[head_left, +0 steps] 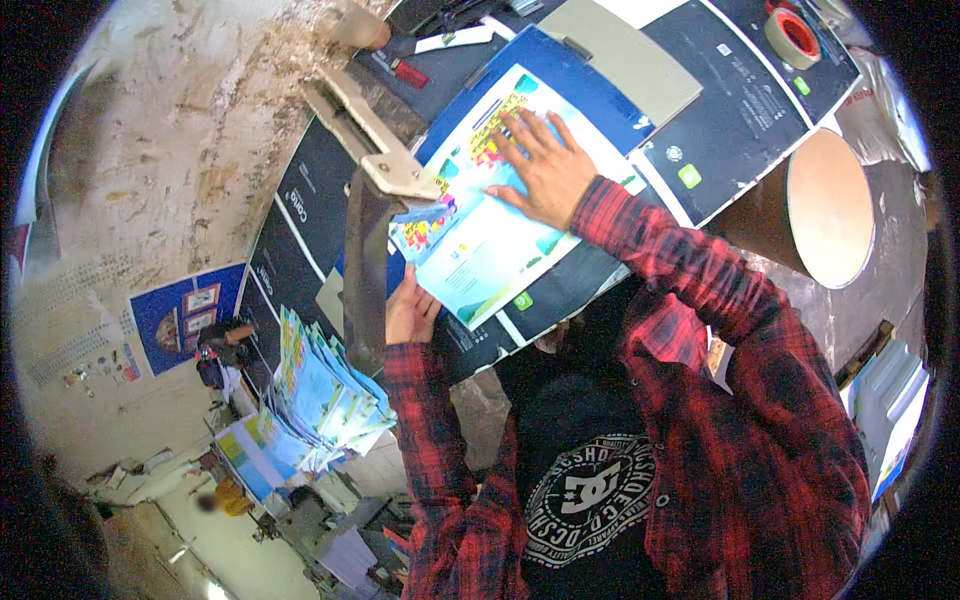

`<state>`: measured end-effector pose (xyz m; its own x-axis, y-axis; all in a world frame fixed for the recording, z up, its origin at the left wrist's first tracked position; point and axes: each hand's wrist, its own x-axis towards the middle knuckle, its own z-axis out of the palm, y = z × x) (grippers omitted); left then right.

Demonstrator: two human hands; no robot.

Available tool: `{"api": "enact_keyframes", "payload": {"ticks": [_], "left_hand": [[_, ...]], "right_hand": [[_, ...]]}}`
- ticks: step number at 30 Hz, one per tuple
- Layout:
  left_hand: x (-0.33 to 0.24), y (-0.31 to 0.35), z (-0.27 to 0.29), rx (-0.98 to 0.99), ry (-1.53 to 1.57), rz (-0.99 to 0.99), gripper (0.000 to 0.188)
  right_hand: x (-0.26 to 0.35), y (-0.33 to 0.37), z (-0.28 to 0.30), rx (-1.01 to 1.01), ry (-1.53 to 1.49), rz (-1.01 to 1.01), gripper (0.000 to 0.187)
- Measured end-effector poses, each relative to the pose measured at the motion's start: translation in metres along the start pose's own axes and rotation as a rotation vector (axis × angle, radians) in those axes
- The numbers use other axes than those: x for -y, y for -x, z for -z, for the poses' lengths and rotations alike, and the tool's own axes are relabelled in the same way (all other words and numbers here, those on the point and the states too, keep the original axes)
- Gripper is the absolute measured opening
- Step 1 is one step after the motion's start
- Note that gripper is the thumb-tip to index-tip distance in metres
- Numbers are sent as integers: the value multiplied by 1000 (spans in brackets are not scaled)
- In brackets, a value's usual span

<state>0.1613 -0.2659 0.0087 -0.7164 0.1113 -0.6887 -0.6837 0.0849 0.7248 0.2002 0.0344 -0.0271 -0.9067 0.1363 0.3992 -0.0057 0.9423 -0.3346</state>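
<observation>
A colourful printed booklet (500, 235) lies spread open on the worktable, light blue and white with bright pictures. My right hand (545, 165) rests flat on its upper part, fingers spread. At its lower left edge my left hand (408, 310) grips the booklet between thumb and fingers; part of the grip is hidden. Over the booklet's left side reaches the cream metal head of what looks like a large stapler (395, 172). Its dark arm (370, 270) comes down just beside my left hand. A blue board (590, 85) is under the booklet's far side.
Black printed card (720, 110) covers the table. A roll of red tape (793, 38) lies far right, a red-handled tool (408, 72) beyond the stapler. A stack of printed booklets (320, 390) stands at left. A round-topped stool (830, 207) is at right.
</observation>
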Motion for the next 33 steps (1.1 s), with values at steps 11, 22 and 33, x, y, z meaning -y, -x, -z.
{"api": "enact_keyframes", "payload": {"ticks": [11, 22, 33], "left_hand": [[-13, -30, -54, -42, 72, -71, 40], [-19, -30, -31, -27, 35, -61, 42], [-18, -34, -19, -39, 50, -68, 45]], "right_hand": [[-54, -18, -1, 57, 181, -52, 65], [-34, -26, -12, 10, 129, 14, 68], [-22, -29, -12, 72, 94, 9, 70]]}}
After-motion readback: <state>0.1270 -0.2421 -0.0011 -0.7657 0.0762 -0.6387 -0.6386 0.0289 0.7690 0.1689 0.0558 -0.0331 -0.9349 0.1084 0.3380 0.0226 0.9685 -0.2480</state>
